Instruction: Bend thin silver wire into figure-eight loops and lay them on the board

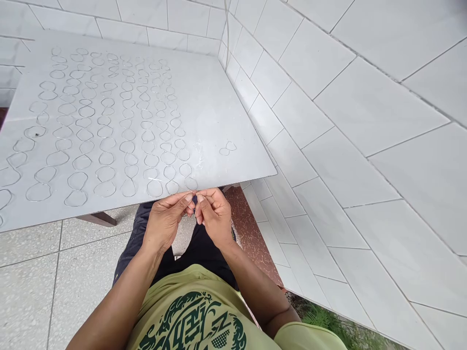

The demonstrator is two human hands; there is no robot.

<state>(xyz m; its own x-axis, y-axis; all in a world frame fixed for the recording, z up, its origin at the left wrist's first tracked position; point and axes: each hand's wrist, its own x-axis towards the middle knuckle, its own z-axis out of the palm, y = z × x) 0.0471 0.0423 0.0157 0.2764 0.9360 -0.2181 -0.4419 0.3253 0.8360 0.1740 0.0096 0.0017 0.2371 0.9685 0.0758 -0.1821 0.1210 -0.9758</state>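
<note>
My left hand (168, 216) and my right hand (214, 214) are close together at the table's near edge. Thumb and forefinger of each are pinched together, with the fingertips almost touching. Between them is what looks like a short piece of thin wire, mostly hidden by the fingers. Just beyond my hands, a wire figure-eight (185, 170) lies on the white tabletop (209, 112). Many more thin wire figure-eights (86, 112) lie in rows across the left and middle of it. One small wire figure-eight (228, 148) lies apart on the right side.
White tiled walls (328, 97) border the table at the back and right. A thin cable (227, 34) hangs in the corner. Below are a table leg (98, 218), a speckled floor (29, 282) and a reddish ledge (250, 228). Grass (324, 318) shows at the lower right.
</note>
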